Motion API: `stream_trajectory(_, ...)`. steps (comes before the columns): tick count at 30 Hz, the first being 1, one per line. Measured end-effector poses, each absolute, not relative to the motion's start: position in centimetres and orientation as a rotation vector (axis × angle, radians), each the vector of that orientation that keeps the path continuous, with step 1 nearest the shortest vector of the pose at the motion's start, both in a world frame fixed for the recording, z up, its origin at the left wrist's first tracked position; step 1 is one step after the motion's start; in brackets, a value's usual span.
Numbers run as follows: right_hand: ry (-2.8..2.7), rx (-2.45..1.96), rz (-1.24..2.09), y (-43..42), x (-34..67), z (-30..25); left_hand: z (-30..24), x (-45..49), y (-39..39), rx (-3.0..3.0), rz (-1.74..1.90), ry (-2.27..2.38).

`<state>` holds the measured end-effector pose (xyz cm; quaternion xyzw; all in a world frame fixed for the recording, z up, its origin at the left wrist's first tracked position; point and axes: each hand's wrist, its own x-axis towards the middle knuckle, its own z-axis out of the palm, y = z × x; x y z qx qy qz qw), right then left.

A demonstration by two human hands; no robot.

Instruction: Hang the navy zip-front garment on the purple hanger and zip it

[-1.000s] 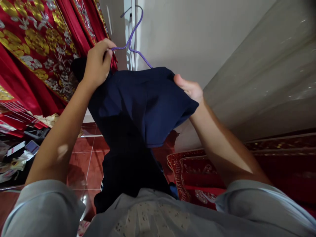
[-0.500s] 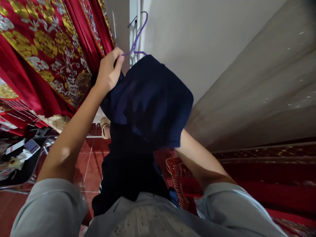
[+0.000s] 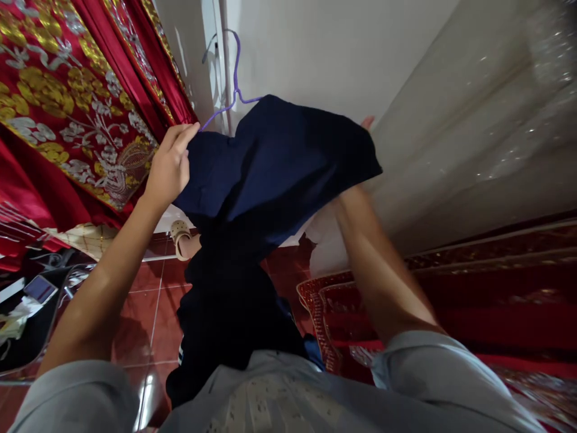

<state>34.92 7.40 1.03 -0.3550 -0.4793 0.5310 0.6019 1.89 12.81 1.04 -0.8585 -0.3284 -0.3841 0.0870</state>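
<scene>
A dark navy shirt [image 3: 274, 156] hangs from a purple clothes hanger [image 3: 236, 90] in front of me. My left hand [image 3: 169, 165] is closed at the hanger's left arm, with its fingertips by the shirt's left shoulder. On the other side, my right hand [image 3: 368, 122] is behind or inside the cloth; only a fingertip shows past the upper edge. The shirt's right part is spread out over my right forearm. The hanger's hook rests near a pale vertical frame, and I cannot tell whether it is hooked there.
Red cloth with gold and silver embroidery [image 3: 72, 108] hangs at the left. A translucent plastic cover [image 3: 473, 132] drapes at the right, above red beaded fabric [image 3: 333, 313]. A black chair [image 3: 31, 343] holds a phone [image 3: 40, 290]. My foot wears a beige clog [image 3: 180, 237] on red tiles.
My right hand has moved up and outward behind the shirt, stretching its right part sideways. The left hand and hanger appear further left and slightly lower in view.
</scene>
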Motion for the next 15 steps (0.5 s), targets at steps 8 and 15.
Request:
stream_trajectory(8,-1.485,-0.884,1.193,5.1,36.4,4.4,1.7,4.7,10.6,-2.925,-0.779,-0.825)
stream_trajectory(15,-1.702,-0.830,1.331,4.7,32.0,2.3,0.0,7.6,8.9,-3.105,-0.793,-0.715)
